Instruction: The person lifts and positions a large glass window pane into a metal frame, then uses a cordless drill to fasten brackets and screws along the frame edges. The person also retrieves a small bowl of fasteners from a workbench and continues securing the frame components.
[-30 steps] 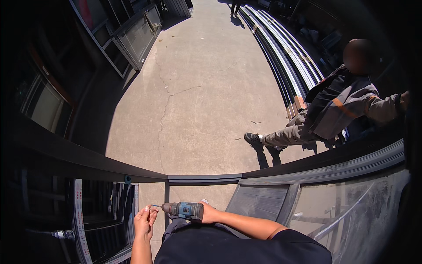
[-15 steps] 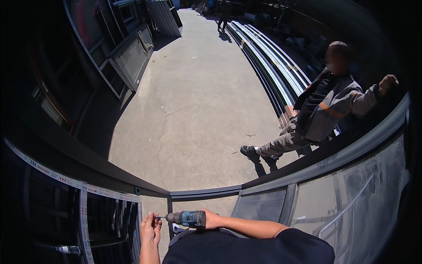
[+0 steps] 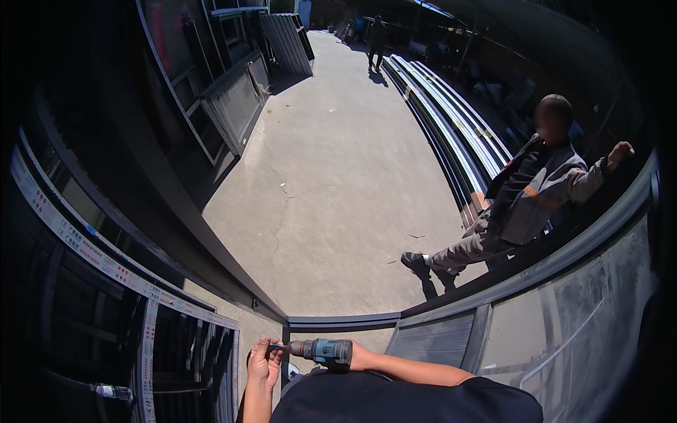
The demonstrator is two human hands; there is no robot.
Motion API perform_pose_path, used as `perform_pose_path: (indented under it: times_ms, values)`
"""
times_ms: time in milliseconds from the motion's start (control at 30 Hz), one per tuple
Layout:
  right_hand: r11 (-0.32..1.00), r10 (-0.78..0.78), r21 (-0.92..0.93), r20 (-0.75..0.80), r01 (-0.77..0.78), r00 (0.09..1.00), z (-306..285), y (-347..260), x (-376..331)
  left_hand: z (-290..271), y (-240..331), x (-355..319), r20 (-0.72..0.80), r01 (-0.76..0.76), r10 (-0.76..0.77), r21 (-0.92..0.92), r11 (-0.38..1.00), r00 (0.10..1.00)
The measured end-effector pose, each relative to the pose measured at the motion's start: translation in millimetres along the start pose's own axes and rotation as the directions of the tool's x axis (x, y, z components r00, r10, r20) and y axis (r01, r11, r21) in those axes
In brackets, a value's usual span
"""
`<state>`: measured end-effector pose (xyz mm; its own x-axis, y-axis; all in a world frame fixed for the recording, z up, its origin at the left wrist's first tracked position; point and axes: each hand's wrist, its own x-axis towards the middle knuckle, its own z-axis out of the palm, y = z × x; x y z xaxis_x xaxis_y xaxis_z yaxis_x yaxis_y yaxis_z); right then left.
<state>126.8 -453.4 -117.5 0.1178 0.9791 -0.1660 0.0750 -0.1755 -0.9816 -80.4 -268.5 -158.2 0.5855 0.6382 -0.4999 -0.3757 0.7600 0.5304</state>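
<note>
We observed the cordless drill (image 3: pixel 326 350), blue and dark grey, held level low in the head view, just below the dark metal frame rail (image 3: pixel 343 322) and right by the upright post (image 3: pixel 285 337) that meets it. The right hand (image 3: pixel 356 354) was wrapped around the drill's rear body, fingers closed on it; the forearm ran off to the right over the person's dark shirt. The left hand (image 3: pixel 264 362) sat at the drill's nose, fingers curled narrow around the bit or chuck tip (image 3: pixel 279 346); we could not tell whether it pinched a screw there. The bit pointed left, toward the post.

To the left we noted stacked framed panels with a white taped edge strip (image 3: pixel 106 264). To the right, a glazed panel (image 3: pixel 578 331) sloped away. Beyond the rail lay sunlit cracked concrete floor (image 3: pixel 331 183). A co-worker (image 3: pixel 525 201) in a grey jacket leaned by the frame, one arm on it, beside long metal profiles (image 3: pixel 451 113) laid on the ground.
</note>
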Motion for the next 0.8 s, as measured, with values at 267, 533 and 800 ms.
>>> perform_pose_path:
  times_ms: [267,533,800]
  values:
    - [0.995,-0.070,-0.070,-0.041,0.067,0.997,25.3,-42.2,12.0,-20.7,18.3,4.8,0.037,0.013,-0.012,-0.032,0.999,0.999]
    - [0.958,0.092,-0.277,0.027,-0.081,0.995,11.5,-0.6,26.9,-11.0,25.9,1.0,-0.011,0.124,-0.125,-0.097,0.988,0.992]
    - [0.951,-0.131,-0.257,0.162,0.170,0.978,-48.0,4.9,53.8,23.4,9.8,-9.1,-0.004,0.054,-0.055,-0.099,0.994,0.998]
